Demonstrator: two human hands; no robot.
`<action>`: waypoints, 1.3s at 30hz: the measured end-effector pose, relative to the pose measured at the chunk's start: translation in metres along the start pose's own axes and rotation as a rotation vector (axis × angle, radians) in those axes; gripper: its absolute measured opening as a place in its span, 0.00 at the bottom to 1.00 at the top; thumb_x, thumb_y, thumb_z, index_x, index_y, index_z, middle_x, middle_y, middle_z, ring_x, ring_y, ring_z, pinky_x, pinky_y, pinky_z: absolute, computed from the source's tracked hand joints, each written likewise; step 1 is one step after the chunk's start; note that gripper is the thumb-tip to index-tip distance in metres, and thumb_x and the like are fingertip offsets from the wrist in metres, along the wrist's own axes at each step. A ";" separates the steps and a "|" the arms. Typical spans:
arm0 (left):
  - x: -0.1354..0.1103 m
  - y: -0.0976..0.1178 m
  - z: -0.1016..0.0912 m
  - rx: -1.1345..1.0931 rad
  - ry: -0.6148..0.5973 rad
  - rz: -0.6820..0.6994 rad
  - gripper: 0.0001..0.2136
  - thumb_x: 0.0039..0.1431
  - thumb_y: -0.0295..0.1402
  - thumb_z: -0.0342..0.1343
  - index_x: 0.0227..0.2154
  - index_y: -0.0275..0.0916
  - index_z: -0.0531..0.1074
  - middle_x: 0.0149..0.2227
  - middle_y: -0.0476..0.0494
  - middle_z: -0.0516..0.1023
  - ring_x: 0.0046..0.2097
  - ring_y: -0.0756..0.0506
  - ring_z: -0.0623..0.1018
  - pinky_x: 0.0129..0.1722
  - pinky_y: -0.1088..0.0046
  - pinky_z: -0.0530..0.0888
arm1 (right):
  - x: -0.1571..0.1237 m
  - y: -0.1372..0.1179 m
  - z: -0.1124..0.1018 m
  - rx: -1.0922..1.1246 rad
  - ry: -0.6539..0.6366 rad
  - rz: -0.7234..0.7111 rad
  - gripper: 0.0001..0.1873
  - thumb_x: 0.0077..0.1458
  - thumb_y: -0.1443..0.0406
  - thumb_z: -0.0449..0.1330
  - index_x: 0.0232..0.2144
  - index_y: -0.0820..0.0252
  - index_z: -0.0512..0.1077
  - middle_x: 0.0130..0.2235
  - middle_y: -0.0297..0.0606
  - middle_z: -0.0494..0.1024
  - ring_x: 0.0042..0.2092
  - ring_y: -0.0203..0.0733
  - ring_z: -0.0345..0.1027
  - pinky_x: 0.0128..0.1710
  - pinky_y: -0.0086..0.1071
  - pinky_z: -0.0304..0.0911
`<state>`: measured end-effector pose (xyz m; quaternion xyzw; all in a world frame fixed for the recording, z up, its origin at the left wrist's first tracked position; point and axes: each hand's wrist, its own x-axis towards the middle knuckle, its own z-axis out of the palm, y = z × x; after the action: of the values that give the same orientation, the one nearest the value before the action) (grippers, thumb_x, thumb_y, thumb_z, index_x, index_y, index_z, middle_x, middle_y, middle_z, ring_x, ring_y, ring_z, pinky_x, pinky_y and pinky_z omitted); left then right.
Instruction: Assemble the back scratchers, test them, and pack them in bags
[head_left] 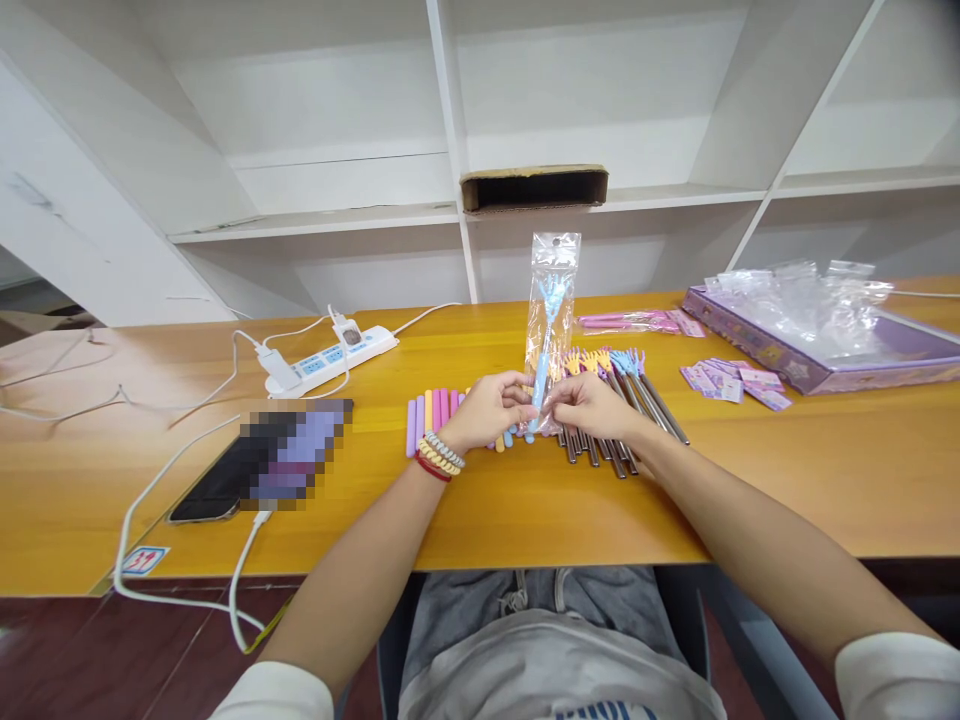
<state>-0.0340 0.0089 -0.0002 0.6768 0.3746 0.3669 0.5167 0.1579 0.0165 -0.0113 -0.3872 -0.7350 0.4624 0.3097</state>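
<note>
Two bare hands hold a clear bag [556,255] upright above a wooden bench [375,530], a light-blue back scratcher [541,375] showing through it, hand-shaped end uppermost. The left hand [489,408] pinches the bag and handle near the bottom between thumb and fingers; the right hand [596,405] pinches the bag's lower right edge. Gripping low from both sides probably keeps the long, slim packet steady.

Loose coloured handles [430,412] lie side by side at the left, and metal rods [660,405] with little hand-shaped tips at the right, likely sorted for easy reach. Further right are printed cards [712,380] and a purple tray [885,375] heaped with more clear bags [817,300].

The hands and bag cover part of both rows, so neither can be counted. Some right-hand fingertips are hidden, glare blurs the bag's outline, and the phone [210,490] is partly pixelated.
</note>
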 end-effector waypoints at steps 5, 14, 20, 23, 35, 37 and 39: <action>0.001 -0.002 -0.002 0.017 0.032 0.010 0.19 0.46 0.29 0.62 0.42 0.33 0.67 0.28 0.46 0.74 0.28 0.49 0.76 0.28 0.71 0.73 | -0.001 -0.002 0.002 0.023 0.012 0.001 0.08 0.43 0.67 0.55 0.26 0.64 0.72 0.23 0.34 0.74 0.19 0.27 0.61 0.17 0.22 0.55; 0.002 -0.001 -0.003 0.041 0.019 0.001 0.12 0.44 0.29 0.63 0.34 0.32 0.72 0.32 0.41 0.77 0.31 0.47 0.77 0.31 0.69 0.75 | 0.000 -0.001 0.001 0.023 -0.003 0.011 0.11 0.42 0.68 0.52 0.29 0.64 0.72 0.24 0.35 0.75 0.20 0.30 0.64 0.19 0.26 0.60; 0.000 0.003 -0.004 0.021 0.011 -0.051 0.13 0.45 0.29 0.62 0.36 0.32 0.74 0.26 0.44 0.76 0.26 0.48 0.76 0.27 0.70 0.74 | 0.000 0.000 0.003 -0.001 0.004 0.002 0.10 0.43 0.68 0.52 0.27 0.63 0.72 0.25 0.35 0.75 0.20 0.30 0.64 0.18 0.25 0.60; -0.001 0.006 -0.003 -0.001 0.013 -0.049 0.13 0.46 0.29 0.62 0.37 0.32 0.74 0.25 0.46 0.76 0.24 0.49 0.76 0.26 0.71 0.74 | 0.001 0.002 0.003 0.013 0.039 0.016 0.11 0.42 0.69 0.51 0.28 0.64 0.72 0.24 0.35 0.75 0.20 0.29 0.64 0.19 0.25 0.60; 0.000 0.000 -0.003 0.059 0.065 -0.048 0.08 0.47 0.26 0.57 0.33 0.32 0.72 0.24 0.44 0.76 0.24 0.47 0.76 0.24 0.71 0.73 | 0.001 0.000 0.005 -0.003 -0.006 -0.027 0.10 0.44 0.68 0.53 0.29 0.65 0.73 0.22 0.32 0.72 0.19 0.27 0.59 0.18 0.22 0.56; 0.000 -0.001 -0.003 0.061 0.082 -0.043 0.08 0.45 0.25 0.56 0.32 0.32 0.73 0.24 0.44 0.76 0.24 0.47 0.76 0.24 0.72 0.73 | 0.000 -0.002 0.006 -0.020 -0.011 -0.039 0.11 0.45 0.68 0.52 0.30 0.65 0.74 0.23 0.32 0.73 0.19 0.26 0.59 0.18 0.22 0.56; 0.001 0.000 -0.002 0.060 0.118 -0.026 0.08 0.43 0.22 0.55 0.30 0.31 0.73 0.22 0.46 0.75 0.23 0.48 0.75 0.23 0.73 0.73 | 0.000 -0.004 0.006 -0.030 -0.026 -0.052 0.12 0.46 0.67 0.52 0.30 0.66 0.74 0.23 0.33 0.73 0.19 0.26 0.59 0.18 0.22 0.55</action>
<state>-0.0349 0.0106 -0.0001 0.6643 0.4242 0.3878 0.4780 0.1522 0.0129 -0.0101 -0.3665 -0.7556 0.4484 0.3061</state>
